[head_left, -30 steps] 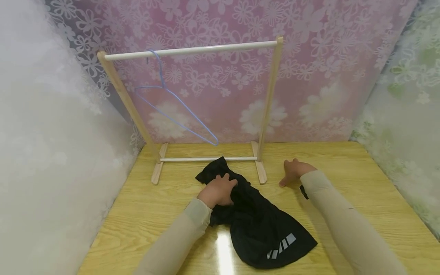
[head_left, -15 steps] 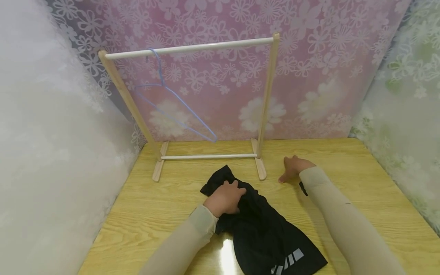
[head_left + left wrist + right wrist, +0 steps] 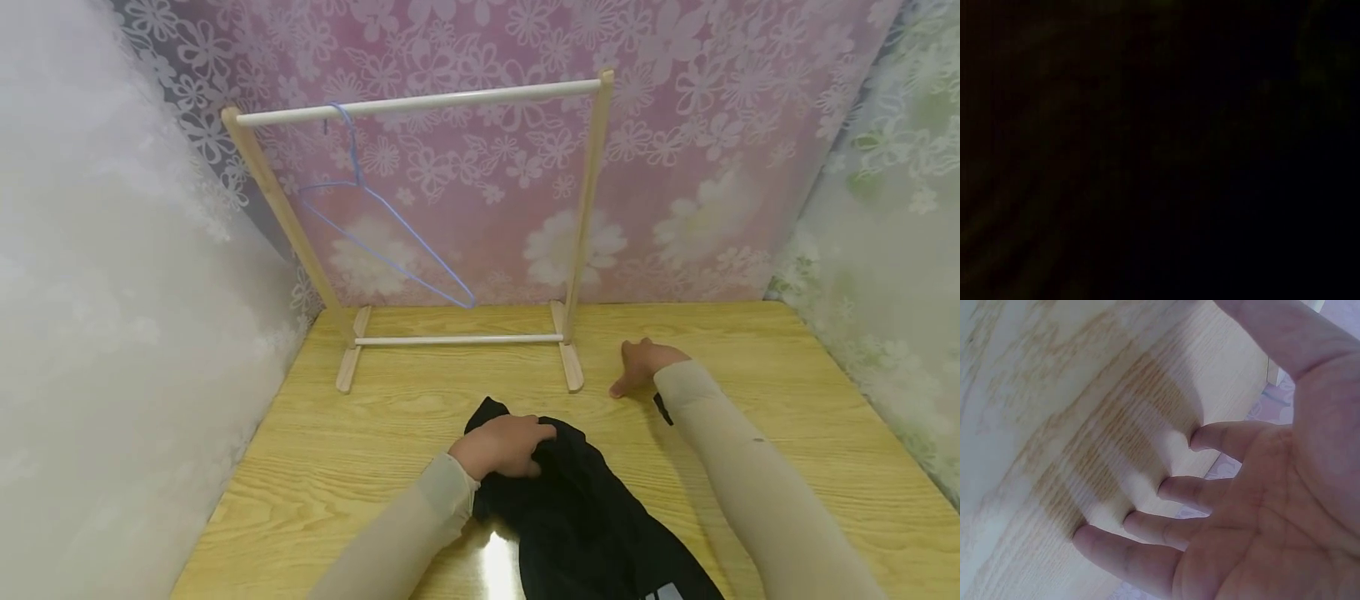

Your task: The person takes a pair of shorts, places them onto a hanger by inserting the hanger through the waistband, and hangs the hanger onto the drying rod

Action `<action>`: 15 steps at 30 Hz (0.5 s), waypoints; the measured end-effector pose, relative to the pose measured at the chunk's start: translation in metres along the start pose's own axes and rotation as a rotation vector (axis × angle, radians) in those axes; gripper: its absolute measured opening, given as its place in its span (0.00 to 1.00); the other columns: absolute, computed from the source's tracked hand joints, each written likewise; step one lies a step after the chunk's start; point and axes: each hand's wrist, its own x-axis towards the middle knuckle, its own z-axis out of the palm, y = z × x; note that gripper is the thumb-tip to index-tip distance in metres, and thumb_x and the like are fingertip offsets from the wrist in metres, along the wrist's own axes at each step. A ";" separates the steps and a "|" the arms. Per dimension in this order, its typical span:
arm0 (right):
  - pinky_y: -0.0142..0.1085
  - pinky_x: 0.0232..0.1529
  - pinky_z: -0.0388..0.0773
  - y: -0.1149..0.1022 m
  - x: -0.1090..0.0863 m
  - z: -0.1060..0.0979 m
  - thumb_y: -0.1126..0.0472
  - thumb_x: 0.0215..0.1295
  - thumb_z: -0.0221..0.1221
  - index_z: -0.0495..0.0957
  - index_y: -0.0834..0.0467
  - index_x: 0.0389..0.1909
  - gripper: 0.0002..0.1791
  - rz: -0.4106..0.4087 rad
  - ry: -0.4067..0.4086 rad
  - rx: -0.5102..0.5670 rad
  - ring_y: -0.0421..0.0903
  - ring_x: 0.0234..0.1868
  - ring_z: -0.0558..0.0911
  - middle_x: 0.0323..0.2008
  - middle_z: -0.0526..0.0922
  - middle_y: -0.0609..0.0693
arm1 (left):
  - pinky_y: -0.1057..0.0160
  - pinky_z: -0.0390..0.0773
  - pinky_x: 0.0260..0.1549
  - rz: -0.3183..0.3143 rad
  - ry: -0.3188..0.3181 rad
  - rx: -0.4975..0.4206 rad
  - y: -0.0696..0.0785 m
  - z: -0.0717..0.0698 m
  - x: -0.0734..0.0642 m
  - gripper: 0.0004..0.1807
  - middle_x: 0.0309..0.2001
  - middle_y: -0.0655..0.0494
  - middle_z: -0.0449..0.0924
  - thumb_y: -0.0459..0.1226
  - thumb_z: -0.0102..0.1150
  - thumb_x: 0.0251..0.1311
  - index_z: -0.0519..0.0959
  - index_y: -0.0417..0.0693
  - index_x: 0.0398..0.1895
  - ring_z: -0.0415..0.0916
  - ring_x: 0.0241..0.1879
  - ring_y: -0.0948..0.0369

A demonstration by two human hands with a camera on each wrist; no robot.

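A black garment (image 3: pixel 592 508) lies crumpled on the wooden table in the head view, a pale stripe mark showing at the bottom edge. Whether it is a shirt or shorts, I cannot tell. My left hand (image 3: pixel 504 446) grips a fold near its upper end, thumb and fingers on either side of the cloth. The left wrist view is almost wholly dark. Over to the right, my right hand (image 3: pixel 643 365) rests its fingertips on the table and holds nothing. In the right wrist view its fingers (image 3: pixel 1132 559) are spread, tips touching the wood.
A small wooden rack (image 3: pixel 587 208) with a white top rail (image 3: pixel 465 100) stands behind the garment. From that rail, left of centre, hangs a blue wire hanger (image 3: pixel 420 242). Patterned cloth walls (image 3: pixel 697 150) enclose the table (image 3: pixel 315 467) at the back and sides.
My left hand has drawn the black garment toward me and slightly right, away from the rack's lower bar. Its stripe mark has slid mostly out of view. My right hand has stayed put.
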 end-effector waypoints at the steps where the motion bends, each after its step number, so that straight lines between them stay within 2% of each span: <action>1: 0.72 0.63 0.65 -0.001 0.001 0.000 0.34 0.62 0.68 0.46 0.72 0.79 0.64 -0.006 -0.002 -0.010 0.78 0.74 0.55 0.74 0.50 0.80 | 0.65 0.79 0.42 0.009 -0.005 -0.017 0.000 0.001 -0.001 0.27 0.59 0.57 0.77 0.46 0.67 0.68 0.73 0.60 0.69 0.77 0.36 0.65; 4: 0.71 0.62 0.66 -0.002 0.004 0.000 0.34 0.61 0.69 0.48 0.72 0.79 0.64 -0.015 0.000 -0.028 0.78 0.73 0.57 0.73 0.52 0.81 | 0.65 0.78 0.39 0.019 0.008 -0.012 -0.001 0.004 -0.002 0.25 0.56 0.57 0.77 0.46 0.67 0.68 0.74 0.61 0.66 0.75 0.33 0.64; 8: 0.72 0.63 0.63 0.004 0.003 -0.005 0.34 0.61 0.69 0.46 0.73 0.79 0.65 -0.012 -0.001 -0.026 0.78 0.74 0.53 0.74 0.50 0.81 | 0.65 0.78 0.38 0.020 0.025 -0.007 0.000 0.003 0.001 0.25 0.57 0.57 0.77 0.46 0.68 0.68 0.74 0.61 0.66 0.75 0.32 0.64; 12: 0.73 0.64 0.61 0.006 -0.001 -0.008 0.35 0.61 0.69 0.44 0.73 0.79 0.65 -0.003 0.000 0.000 0.78 0.75 0.50 0.75 0.46 0.81 | 0.65 0.78 0.38 0.031 0.013 -0.068 -0.005 0.002 0.004 0.26 0.58 0.57 0.76 0.46 0.66 0.69 0.73 0.61 0.68 0.75 0.33 0.65; 15: 0.72 0.65 0.62 0.003 -0.005 -0.005 0.36 0.63 0.68 0.46 0.75 0.78 0.63 -0.005 0.026 0.006 0.78 0.74 0.54 0.74 0.49 0.81 | 0.64 0.78 0.40 0.018 0.013 -0.125 -0.017 0.002 0.002 0.27 0.59 0.57 0.75 0.46 0.65 0.70 0.72 0.61 0.70 0.75 0.35 0.65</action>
